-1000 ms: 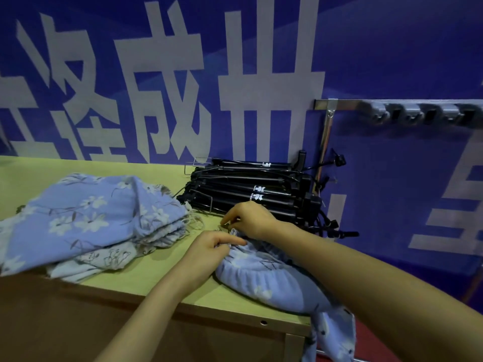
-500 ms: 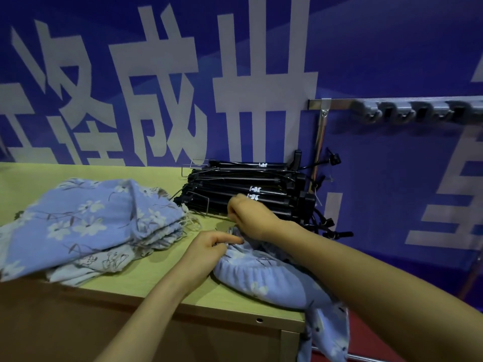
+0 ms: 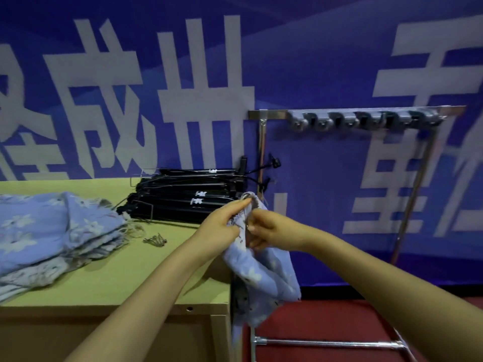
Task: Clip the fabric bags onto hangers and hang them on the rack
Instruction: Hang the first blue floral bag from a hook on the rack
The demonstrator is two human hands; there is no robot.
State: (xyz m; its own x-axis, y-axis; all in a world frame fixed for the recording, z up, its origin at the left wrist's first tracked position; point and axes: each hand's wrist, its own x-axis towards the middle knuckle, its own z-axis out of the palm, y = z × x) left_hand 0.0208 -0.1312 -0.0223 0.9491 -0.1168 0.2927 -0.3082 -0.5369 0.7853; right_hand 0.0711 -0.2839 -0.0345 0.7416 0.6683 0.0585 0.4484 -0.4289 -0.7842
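A: Where is the fabric bag (image 3: 264,273) relative to the table (image 3: 109,280)?
B: Off the table's right-hand edge. Both hands hold its top raised just past the corner, and the rest hangs down beside the table's side panel

A: How do the hands hold it?
B: The left hand (image 3: 222,226) is closed on the cloth, thumb and fingers pinching the upper hem. The right hand (image 3: 266,231) is curled round the bag just beside the left one, fingers bunched into the fabric. The two hands nearly touch

A: And the other bags?
B: A folded pile of bags (image 3: 52,233) lies on the left part of the table, same blue flowered cloth

A: The hangers?
B: A stack of black hangers (image 3: 188,199) lies at the back of the table, against the blue banner (image 3: 313,61). A few small metal clips (image 3: 155,241) lie on the table between the pile and the hands

A: The rack?
B: The metal rack (image 3: 352,116) stands just right of the table; grey hooks sit along its top bar, with nothing on them
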